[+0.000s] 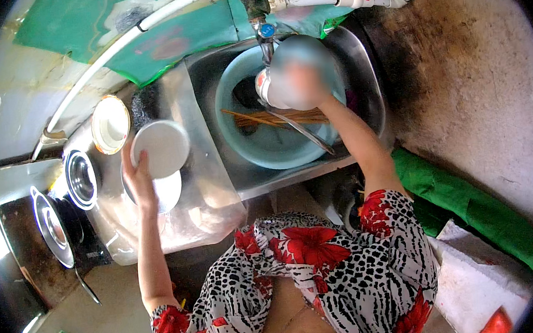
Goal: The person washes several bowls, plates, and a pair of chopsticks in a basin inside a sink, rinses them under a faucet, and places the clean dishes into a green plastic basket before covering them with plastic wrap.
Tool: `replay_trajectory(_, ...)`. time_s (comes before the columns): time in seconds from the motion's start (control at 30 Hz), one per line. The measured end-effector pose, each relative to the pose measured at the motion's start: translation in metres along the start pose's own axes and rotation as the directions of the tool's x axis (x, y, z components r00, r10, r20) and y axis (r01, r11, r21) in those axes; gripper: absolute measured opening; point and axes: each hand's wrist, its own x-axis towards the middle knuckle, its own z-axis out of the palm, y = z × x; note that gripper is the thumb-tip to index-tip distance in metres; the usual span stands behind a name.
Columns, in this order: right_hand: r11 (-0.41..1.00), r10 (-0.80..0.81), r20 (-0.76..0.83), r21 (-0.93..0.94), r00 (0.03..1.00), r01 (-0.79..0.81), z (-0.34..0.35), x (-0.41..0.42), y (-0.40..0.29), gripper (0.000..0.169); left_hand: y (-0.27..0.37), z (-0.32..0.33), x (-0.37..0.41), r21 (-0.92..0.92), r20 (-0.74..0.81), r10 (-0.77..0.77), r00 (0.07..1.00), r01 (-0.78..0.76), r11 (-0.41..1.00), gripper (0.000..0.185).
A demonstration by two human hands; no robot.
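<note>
My left hand [140, 184] grips the edge of a round white bowl [161, 147], its thumb on the surface. The bowl is tilted above another white dish [170, 194] on the metal drainboard. My right hand [306, 79] is over a light blue basin [241, 152] in the sink. A blur covers that hand, so its grip cannot be made out. Beside it, under the faucet [267, 47], is a white bowl with a red pattern [263, 83]. Wooden chopsticks [262, 118] lie in the basin, and a metal spoon [306, 133] slants across its near side.
On the drainboard [204, 219] stand an orange-rimmed enamel bowl [110, 124] and a metal bowl [81, 179]. Farther left is a pan [53, 230] with a ladle handle [88, 287]. White pipes [114, 51] run along the wall. Green cloth [470, 210] lies right of the sink [374, 90].
</note>
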Motion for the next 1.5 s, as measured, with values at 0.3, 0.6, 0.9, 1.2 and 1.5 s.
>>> replay_trajectory(0.3,0.957,0.097,-0.228,0.288,0.969,-0.028,-0.037,-0.027,-0.01,0.03,-0.109,-0.101,-0.005,-0.056,0.022,-0.498,0.867,0.498,0.865,0.033)
replay_trajectory(0.6,-0.027,0.527,0.367,0.909,0.766,-0.417,-0.065,-0.03,-0.11,0.018,-0.02,-0.006,0.002,0.243,0.058,0.195,0.979,-0.203,0.948,0.057)
replay_trajectory(0.9,0.73,0.426,-0.246,0.662,0.871,-0.17,0.025,-0.015,-0.11,0.049,-0.035,0.195,0.013,-0.064,0.47,-0.093,0.878,0.139,0.988,0.049)
replay_trajectory(1.2,0.384,0.512,0.287,0.767,0.81,-0.515,-0.02,-0.008,-0.134,0.043,-0.048,0.199,0.029,0.031,0.481,-0.165,0.861,0.172,0.985,0.066)
replay_trajectory(1.5,0.586,0.474,0.06,0.723,0.878,-0.366,-0.015,-0.017,-0.113,0.055,-0.018,0.196,0.035,-0.004,0.646,-0.221,0.731,0.293,0.956,0.067)
